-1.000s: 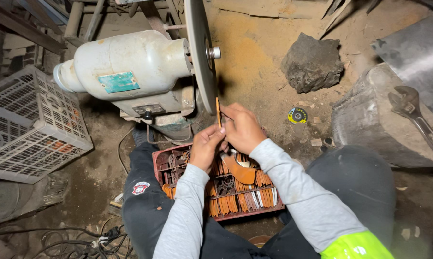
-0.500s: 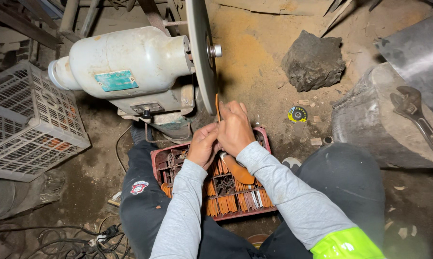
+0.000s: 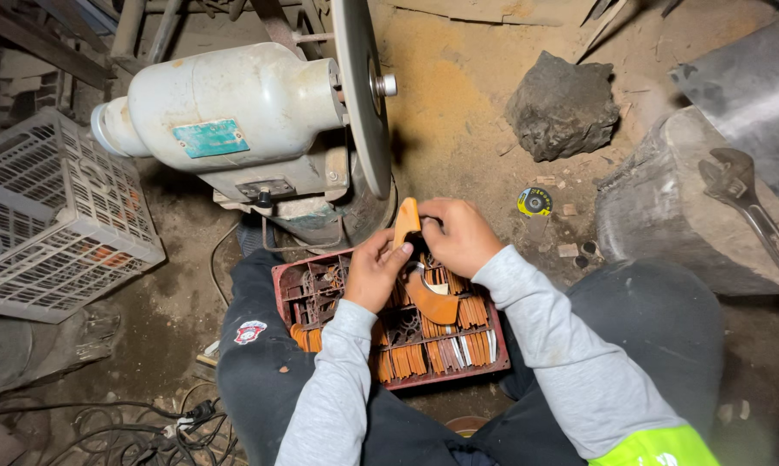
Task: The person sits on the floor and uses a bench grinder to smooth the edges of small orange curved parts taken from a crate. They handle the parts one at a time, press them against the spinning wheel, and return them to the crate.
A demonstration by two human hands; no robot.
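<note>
Both hands are gripping one flat orange blade (image 3: 406, 223), holding it upright just below the rim of the grinding wheel (image 3: 361, 91). The left hand (image 3: 374, 272) is pinching the blade's lower edge from the near side, fingers curled around it. The right hand (image 3: 460, 236) is closing on the blade from the other side, knuckles up, fingertips pressing on its face. Whether the blade is touching the wheel cannot be told.

Directly beneath the hands, a red crate (image 3: 389, 324) is resting across the person's lap, holding rows of similar orange pieces. Beyond the left hand the pale motor (image 3: 221, 108) is sitting. Past the right hand a dark rock (image 3: 564, 105) is lying on the dirt, with a small yellow disc (image 3: 534, 202) nearer. A wrench (image 3: 752, 216) is lying well off to the right, and a white basket (image 3: 48, 216) is standing well off to the left.
</note>
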